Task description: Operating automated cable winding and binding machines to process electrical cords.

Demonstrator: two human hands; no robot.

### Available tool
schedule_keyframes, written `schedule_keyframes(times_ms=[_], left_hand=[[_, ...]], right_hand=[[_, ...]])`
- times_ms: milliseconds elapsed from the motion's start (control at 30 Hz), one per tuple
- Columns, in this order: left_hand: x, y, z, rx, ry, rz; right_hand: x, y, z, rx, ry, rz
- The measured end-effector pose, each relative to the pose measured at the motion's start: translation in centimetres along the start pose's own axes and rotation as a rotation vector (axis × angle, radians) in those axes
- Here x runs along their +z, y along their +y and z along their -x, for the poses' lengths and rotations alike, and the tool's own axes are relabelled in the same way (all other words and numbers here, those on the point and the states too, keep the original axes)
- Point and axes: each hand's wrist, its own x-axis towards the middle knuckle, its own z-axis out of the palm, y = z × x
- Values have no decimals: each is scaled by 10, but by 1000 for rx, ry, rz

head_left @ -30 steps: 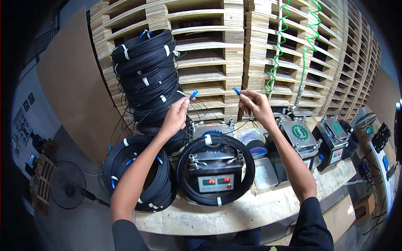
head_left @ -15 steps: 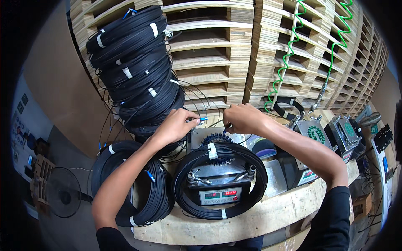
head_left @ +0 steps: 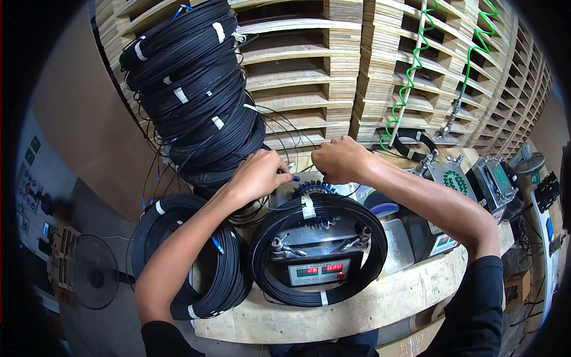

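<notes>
My left hand [head_left: 260, 174] pinches a small blue fiber connector [head_left: 295, 178] between thumb and fingertips, beside a round fixture [head_left: 315, 189] ringed with several blue connectors. On the fixture's far right side, my right hand [head_left: 342, 159] is closed, its fingertips pointing down; what they hold, if anything, I cannot make out. The fixture sits on top of a metal polishing machine [head_left: 315, 243] with a lit red display panel [head_left: 319, 272]. A taped coil of black cable [head_left: 259, 262] leans upright around the machine's front.
More cable coils [head_left: 238, 279] lie at the left, below a tall stack of coils [head_left: 196, 89]. Similar machines [head_left: 449, 184] and a clear tray [head_left: 397, 247] stand at right on the wooden bench [head_left: 369, 309]. Stacked pallets [head_left: 297, 77] rise behind, with green air hoses [head_left: 410, 71] hanging.
My left hand has lowered slightly toward the fixture, and the blue connector in it now points differently. My right hand stays near the fixture. The view has shifted a little; the panel's digits differ.
</notes>
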Motion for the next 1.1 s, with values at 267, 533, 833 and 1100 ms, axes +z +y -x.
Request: schedule_keyframes(times_ms=[267, 533, 833, 1100], left_hand=[[5, 3, 1, -9, -31, 44], [3, 16, -10, 22, -86, -116], [-2, 42, -34, -28, -251, -277], [18, 45, -74, -144, -443, -412]], right_hand=[[2, -6, 5, 34, 27, -8], [0, -16, -7, 30, -34, -24], [16, -11, -8, 144, -89, -176], [17, 33, 12, 121, -275, -827]])
